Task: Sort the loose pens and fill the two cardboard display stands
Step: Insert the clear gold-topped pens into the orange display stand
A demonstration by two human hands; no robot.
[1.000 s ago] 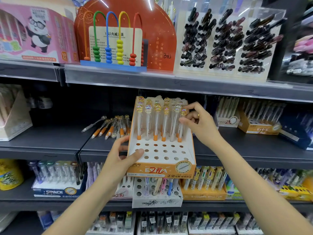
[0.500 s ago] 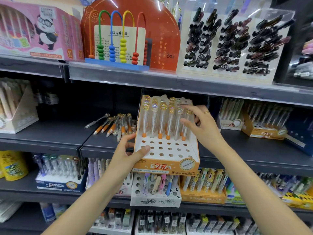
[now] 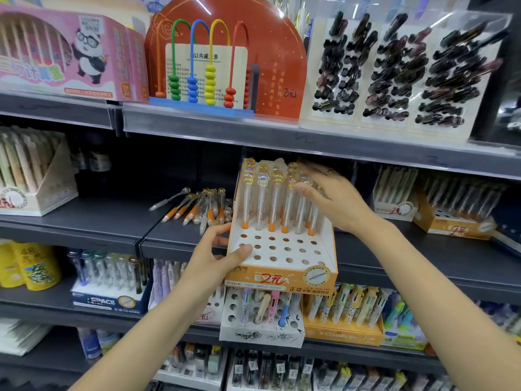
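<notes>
An orange and white cardboard display stand sits at the front edge of the middle shelf. Several clear pens with orange tips and bead tops stand in its back rows; the front holes are bare. My left hand grips the stand's left wall, thumb on the holed deck. My right hand is at the back right of the stand, fingers spread and blurred, touching the pen tops. Loose pens of the same kind lie in a pile on the shelf left of the stand. A second orange stand is at the right.
The upper shelf's edge hangs just above the pen tops, with an abacus and a clear case of dark clips on it. A beige pen box stands far left. Lower shelves hold more pen stands.
My right hand has let go of the pen it pinched at the right end of the row and spread its fingers over the tops. My left hand keeps its hold.
</notes>
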